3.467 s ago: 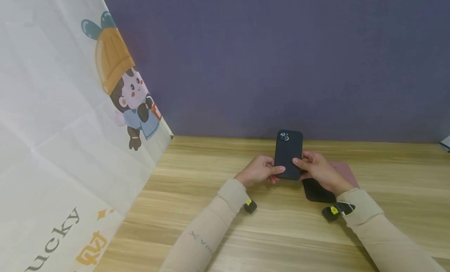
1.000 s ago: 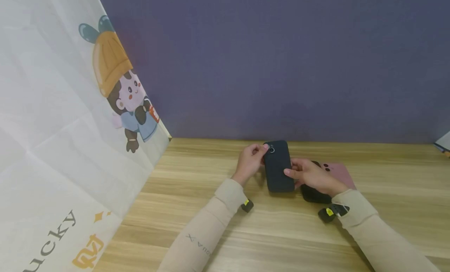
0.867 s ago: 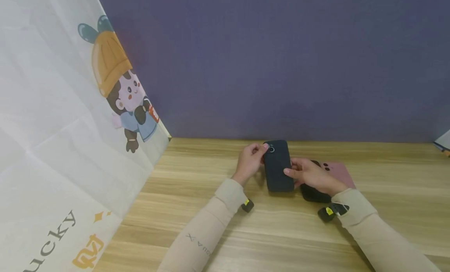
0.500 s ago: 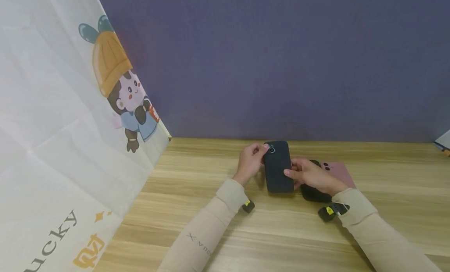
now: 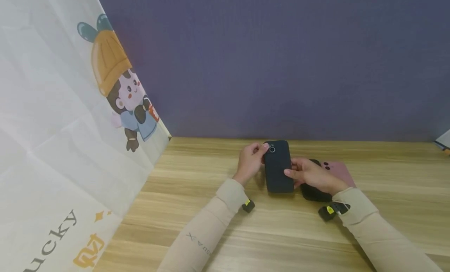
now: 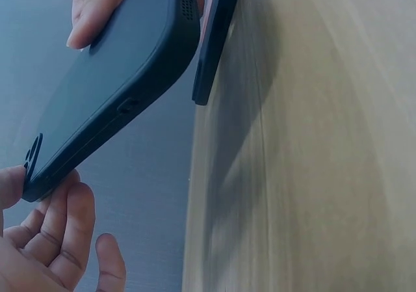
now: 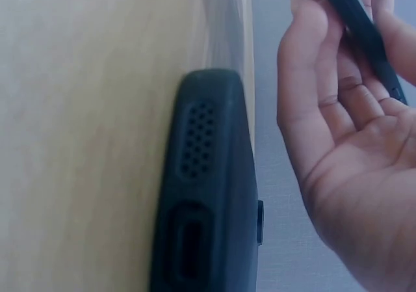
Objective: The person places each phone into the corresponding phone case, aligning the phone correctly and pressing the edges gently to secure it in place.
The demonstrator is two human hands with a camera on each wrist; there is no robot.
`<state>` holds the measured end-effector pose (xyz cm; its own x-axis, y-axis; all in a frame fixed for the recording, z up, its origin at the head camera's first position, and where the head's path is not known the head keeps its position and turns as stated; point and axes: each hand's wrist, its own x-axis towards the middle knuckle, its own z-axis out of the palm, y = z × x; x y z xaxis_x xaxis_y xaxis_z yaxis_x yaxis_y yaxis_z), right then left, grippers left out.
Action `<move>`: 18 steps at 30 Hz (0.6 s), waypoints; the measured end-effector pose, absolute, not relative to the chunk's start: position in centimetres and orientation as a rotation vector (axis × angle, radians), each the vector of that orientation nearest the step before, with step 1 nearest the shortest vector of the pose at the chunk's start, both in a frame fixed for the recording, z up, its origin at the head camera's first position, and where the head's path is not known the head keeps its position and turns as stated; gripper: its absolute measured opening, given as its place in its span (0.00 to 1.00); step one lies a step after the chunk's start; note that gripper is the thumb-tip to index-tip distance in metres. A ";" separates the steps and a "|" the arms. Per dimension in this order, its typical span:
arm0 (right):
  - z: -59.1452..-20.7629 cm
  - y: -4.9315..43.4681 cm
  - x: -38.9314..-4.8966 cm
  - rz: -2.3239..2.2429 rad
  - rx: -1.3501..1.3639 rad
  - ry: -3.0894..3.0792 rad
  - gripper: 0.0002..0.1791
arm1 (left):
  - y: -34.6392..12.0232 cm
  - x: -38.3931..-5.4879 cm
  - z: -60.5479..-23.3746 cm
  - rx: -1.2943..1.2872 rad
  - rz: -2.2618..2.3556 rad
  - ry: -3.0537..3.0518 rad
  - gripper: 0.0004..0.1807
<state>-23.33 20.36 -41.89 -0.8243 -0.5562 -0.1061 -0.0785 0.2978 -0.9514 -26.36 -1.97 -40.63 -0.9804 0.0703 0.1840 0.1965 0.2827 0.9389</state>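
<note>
Between the two hands is a phone in a black case (image 5: 277, 170), back side up and tilted above the table. The left hand (image 5: 249, 160) pinches its upper left corner, thumb at the camera lenses. In the left wrist view this hand's thumb and fingertips meet the case's (image 6: 110, 90) camera corner. The right hand (image 5: 311, 176) grips the lower right edge, thumb on the back and fingers beneath. The right wrist view shows the right hand's (image 7: 351, 129) palm and curled fingers around the phone's edge. The phone's screen side is hidden in the head view.
Under the right hand lies a second black phone-shaped item (image 5: 311, 192), with a holed edge and port opening in the right wrist view. A pink one (image 5: 341, 172) with dark round camera spots lies beside it. A dark upright panel (image 5: 281, 68) borders the wooden table (image 5: 281, 240).
Since the earliest frame the phone has come down and left, and the left hand has shifted from its lower left edge to the camera corner. Over the last second both hands stay nearly still.
</note>
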 end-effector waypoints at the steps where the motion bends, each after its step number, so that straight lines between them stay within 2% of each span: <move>1: -41.9 20.4 -23.3 -1.544 -0.568 2.150 0.34 | -1.9 -26.4 -40.6 -0.252 -1.806 -2.426 0.19; 18: -41.8 20.4 -23.3 -1.524 -0.559 2.146 0.35 | -1.7 -26.2 -40.4 -0.235 -1.840 -2.398 0.18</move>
<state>-23.34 20.42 -41.78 -0.8180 -0.5617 -0.1240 -0.0679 0.3082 -0.9489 -26.16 -1.67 -40.42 -0.9820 0.0561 0.1805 0.1889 0.2535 0.9487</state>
